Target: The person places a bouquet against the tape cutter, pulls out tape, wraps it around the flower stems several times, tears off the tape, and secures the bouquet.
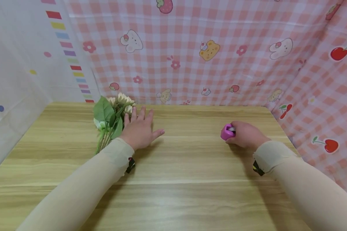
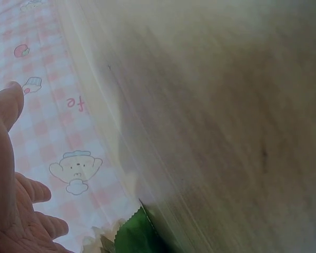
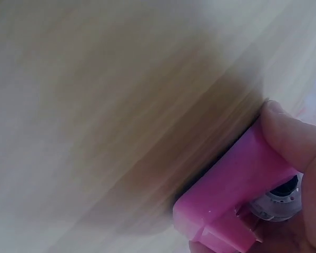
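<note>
The left hand lay flat with fingers spread beside the bunch of pale artificial flowers with green leaves. Well right of that bunch, the right hand gripped a small pink plastic dispenser. Sliding might have nudged stems askew.

We see a table of pale wood-grain laminate, smooth with a soft sheen. The pink object on the right looks like glossy plastic with a metallic part. On the left, the flowers look artificial, with matt leaves. The far backdrop is thin, creased checked cloth.
</note>
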Demonstrator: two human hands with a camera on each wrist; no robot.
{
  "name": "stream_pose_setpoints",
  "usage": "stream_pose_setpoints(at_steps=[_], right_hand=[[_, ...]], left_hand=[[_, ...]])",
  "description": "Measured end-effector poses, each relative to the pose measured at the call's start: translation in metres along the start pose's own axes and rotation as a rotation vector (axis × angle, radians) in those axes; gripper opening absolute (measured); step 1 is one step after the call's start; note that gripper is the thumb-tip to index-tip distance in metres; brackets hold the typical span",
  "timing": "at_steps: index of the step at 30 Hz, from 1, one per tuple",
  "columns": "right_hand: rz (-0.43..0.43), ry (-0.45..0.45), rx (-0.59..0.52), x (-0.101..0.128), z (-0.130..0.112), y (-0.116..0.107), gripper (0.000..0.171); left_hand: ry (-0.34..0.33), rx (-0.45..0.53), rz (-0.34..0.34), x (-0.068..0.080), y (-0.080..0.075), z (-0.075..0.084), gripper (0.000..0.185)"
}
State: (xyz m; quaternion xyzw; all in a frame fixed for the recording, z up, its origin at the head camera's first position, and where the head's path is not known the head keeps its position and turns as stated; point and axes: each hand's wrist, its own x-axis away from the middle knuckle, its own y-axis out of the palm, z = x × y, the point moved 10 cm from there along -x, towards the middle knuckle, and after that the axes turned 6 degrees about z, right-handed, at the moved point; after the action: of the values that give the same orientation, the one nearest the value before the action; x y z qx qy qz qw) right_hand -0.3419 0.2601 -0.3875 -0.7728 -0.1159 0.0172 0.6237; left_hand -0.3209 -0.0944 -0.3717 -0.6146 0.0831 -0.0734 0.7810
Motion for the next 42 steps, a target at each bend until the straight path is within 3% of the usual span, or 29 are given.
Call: stream_pose_setpoints(at_steps=[21, 28, 42], right_hand=[[-0.035, -0.263, 0.062, 0.005, -0.158, 0.029, 0.063], [-0.058, -0.298, 0.108, 0.006, -0.185, 0.037, 0.071], [-0.07, -0.356, 0.127, 0.011, -0.214, 0.049, 0.074]], left_hand=[[-0.005, 0.002, 0.007, 0.001, 0.0, -0.004, 0.097], [-0.01, -0.001, 0.013, 0.002, 0.0, -0.005, 0.097], [-0.027, 0.013, 0.024, 0.002, 0.001, -0.01, 0.095]])
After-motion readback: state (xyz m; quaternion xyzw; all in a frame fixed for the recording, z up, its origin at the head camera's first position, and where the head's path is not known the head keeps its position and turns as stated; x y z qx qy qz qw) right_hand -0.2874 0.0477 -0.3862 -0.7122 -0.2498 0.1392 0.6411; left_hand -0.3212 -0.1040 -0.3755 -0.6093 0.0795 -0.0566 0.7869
